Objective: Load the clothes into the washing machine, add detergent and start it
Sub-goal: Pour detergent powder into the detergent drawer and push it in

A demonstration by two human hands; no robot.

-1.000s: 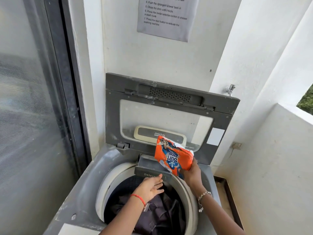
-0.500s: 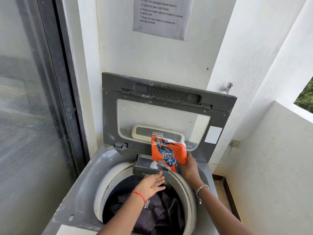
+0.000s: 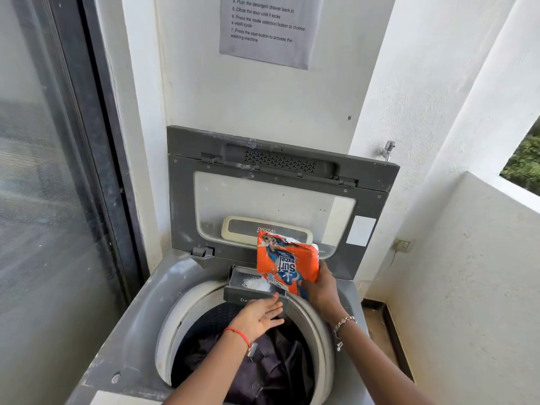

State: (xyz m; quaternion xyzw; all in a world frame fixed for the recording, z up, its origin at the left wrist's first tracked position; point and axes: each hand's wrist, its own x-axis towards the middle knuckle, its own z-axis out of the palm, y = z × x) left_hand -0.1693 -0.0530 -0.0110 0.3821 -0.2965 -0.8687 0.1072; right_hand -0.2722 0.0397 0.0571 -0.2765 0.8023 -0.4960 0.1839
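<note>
right grip (image 3: 321, 290) pinching the packet (image 3: 287, 263) tilted over the drawer (image 3: 248, 296), left grip (image 3: 260, 317) spread flat on its front, clothes (image 3: 271, 366) below it, and pour too fast and powder (image 3: 255, 283) could overshoot the drawer.

Two forearms in view, both bare to the bottom edge of the frame. Left hand (image 3: 260, 317): thin red thread (image 3: 237, 334) tied round the wrist. Just behind it sits a small shiny metal clasp (image 3: 252, 349); what it belongs to is unclear. Right hand (image 3: 321, 290): chain bracelet (image 3: 344, 322) of small pale metallic links or beads at the wrist, with a short loose end (image 3: 339, 344) dangling from it.
</note>
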